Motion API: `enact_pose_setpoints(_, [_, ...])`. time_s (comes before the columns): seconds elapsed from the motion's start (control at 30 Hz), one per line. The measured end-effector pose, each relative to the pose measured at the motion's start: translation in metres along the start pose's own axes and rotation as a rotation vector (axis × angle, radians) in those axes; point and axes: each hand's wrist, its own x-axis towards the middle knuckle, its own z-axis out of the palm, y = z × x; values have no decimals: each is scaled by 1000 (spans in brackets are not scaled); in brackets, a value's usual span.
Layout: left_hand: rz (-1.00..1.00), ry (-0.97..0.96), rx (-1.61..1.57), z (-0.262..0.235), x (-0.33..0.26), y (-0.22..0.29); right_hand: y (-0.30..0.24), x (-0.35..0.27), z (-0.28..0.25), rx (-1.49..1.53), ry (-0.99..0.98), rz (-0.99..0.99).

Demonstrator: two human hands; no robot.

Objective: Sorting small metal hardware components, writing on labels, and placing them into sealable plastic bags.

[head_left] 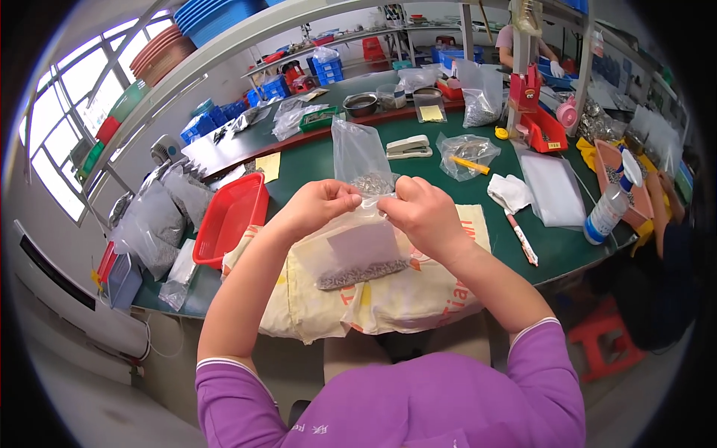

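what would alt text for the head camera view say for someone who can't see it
Both hands, left hand and right hand, pinch the top of a clear plastic bag of small grey parts above a cream cloth sack on a green table. A red tray sits left.

Bright daylight from left windows, fisheye-bent edges, dark rim

A stapler lies behind the held bag, a tray to its left, a spray bottle right.

A red tray, a stapler and a spray bottle rest on the green table.
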Motion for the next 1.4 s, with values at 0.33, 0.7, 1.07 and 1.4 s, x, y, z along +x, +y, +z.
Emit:
enact_pose_setpoints(0.33, [220,298,473,15,-8,8,-8,29,-31,40,-336,-291])
enact_pose_setpoints(0.7, [170,204,174,14,-7,1,-13,36,-5,-211,-573,-142])
enact_pose_setpoints(1.07, [198,162,210,17,-12,-2,-13,32,-4,-176,-597,-53])
enact_pose_setpoints(1.4, [338,121,288,22,-14,-6,-10,30,-9,-90,-657,-7])
